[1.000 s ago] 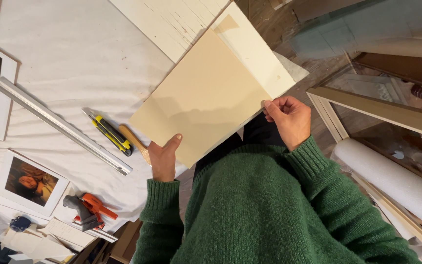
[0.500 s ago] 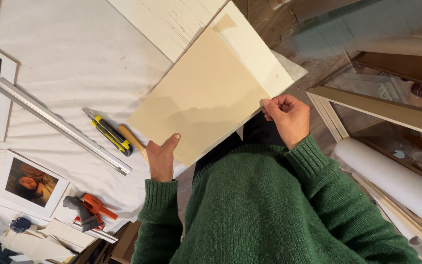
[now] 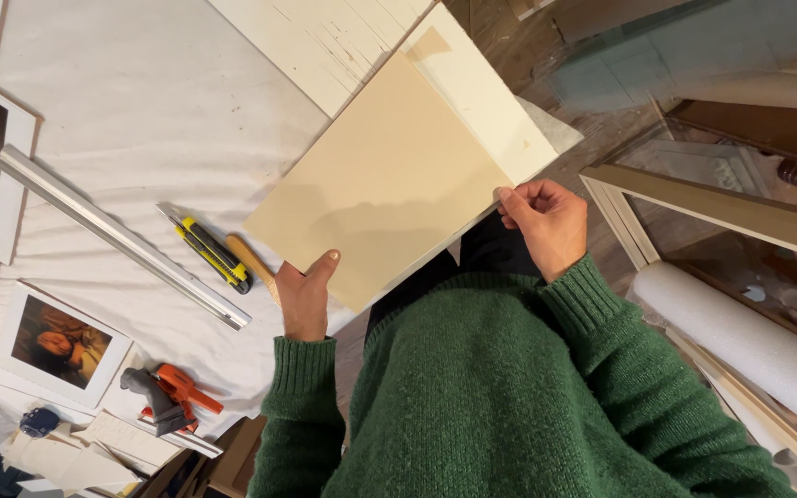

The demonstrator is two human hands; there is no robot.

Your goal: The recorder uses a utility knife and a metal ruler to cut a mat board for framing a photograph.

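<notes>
Board: a flat beige rectangular cardboard sheet (image 3: pixel 385 180) lies in the middle of the frame, tilted like a diamond, on top of a slightly larger cream-white backing board (image 3: pixel 481 92) whose edge shows along the upper right side.
Why held so: the two sheets seem to be kept together by their lower corners, probably so that the edges stay aligned; this is my judgement.
Left hand: the left hand (image 3: pixel 304 295), at lower centre, grips the bottom corner, thumb on top and pointing up, the other fingers hidden under the sheet; wrist straight, green knitted sleeve (image 3: pixel 302 397) behind it.
Right hand: the right hand (image 3: pixel 546 221), at centre right, is curled and pinches the right corner between thumb and fingertips, knuckles toward the camera.
Near the left hand: a yellow and black utility knife (image 3: pixel 209 251) and a wooden handle (image 3: pixel 249 263), just beside.
Further out: a long metal ruler (image 3: pixel 117 235) on the white cloth of the counter (image 3: pixel 122 101); an orange and grey tool (image 3: pixel 172 397) at lower left; framed pictures (image 3: pixel 59 341) along the left edge.
</notes>
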